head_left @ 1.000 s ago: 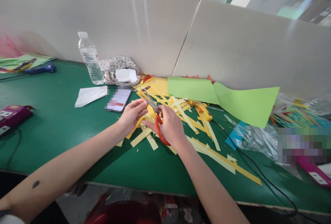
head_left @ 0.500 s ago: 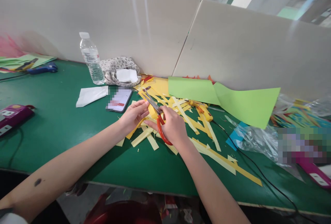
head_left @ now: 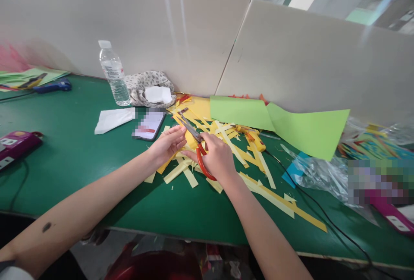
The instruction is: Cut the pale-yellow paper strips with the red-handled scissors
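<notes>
My right hand point(head_left: 217, 157) is closed round the red handles of a pair of scissors point(head_left: 201, 152), whose blades point up and to the left. Just left of it, my left hand point(head_left: 168, 144) has its fingers curled round a piece of yellow paper point(head_left: 190, 139) beside the blades. Where the blades meet the paper is too small to make out. Yellow and pale yellow paper strips point(head_left: 234, 150) lie scattered under and around both hands.
A water bottle point(head_left: 114, 75), a phone point(head_left: 150, 124) and a white tissue point(head_left: 113, 120) stand or lie to the left. Behind are green sheets point(head_left: 307, 129). Right of the strips are a yellow glue gun point(head_left: 257, 141), its cord and clear plastic point(head_left: 326, 180).
</notes>
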Motion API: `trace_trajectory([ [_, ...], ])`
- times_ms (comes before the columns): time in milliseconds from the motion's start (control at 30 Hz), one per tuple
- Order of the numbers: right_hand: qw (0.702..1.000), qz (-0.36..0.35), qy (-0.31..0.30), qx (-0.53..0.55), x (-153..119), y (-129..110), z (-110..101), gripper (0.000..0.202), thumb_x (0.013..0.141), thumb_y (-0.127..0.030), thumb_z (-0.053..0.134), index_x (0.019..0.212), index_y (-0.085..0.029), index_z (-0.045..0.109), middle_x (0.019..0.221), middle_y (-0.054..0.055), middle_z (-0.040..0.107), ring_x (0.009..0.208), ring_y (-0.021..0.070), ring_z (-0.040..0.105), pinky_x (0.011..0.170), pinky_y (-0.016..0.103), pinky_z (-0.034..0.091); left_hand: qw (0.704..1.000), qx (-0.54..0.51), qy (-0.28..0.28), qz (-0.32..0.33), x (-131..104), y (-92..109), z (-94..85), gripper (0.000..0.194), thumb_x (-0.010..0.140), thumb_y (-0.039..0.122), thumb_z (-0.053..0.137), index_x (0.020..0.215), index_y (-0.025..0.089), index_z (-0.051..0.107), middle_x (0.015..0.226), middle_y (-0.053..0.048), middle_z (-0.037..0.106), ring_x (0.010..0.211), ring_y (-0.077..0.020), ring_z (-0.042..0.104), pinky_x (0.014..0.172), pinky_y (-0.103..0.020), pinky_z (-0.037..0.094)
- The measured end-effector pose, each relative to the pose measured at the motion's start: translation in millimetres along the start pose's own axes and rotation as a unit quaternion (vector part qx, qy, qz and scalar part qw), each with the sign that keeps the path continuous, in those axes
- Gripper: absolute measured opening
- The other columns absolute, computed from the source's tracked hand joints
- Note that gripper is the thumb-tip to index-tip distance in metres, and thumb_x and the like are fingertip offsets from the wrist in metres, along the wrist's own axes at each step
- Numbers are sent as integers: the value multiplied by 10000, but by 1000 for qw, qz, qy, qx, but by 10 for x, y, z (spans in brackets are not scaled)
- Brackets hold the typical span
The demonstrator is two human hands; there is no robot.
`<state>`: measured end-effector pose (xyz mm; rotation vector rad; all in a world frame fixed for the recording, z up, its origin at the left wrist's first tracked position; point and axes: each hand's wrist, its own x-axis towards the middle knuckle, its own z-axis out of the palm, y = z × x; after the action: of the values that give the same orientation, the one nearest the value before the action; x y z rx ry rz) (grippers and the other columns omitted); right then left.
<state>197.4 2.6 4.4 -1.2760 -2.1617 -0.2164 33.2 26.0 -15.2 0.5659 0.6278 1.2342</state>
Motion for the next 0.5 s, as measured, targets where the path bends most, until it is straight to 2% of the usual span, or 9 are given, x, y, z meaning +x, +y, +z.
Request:
trace_trajectory([
  [500, 1000, -6, -5, -14, 1, 14, 1, 485, 747, -642, 488, 873, -177, 547, 706, 46, 605, 628, 167, 544, 543, 252, 340, 1000, 8, 1, 0, 1, -12, -3, 114, 697, 186, 716, 773, 165, 634, 733, 21, 678, 610, -60, 632, 606, -154, 507],
])
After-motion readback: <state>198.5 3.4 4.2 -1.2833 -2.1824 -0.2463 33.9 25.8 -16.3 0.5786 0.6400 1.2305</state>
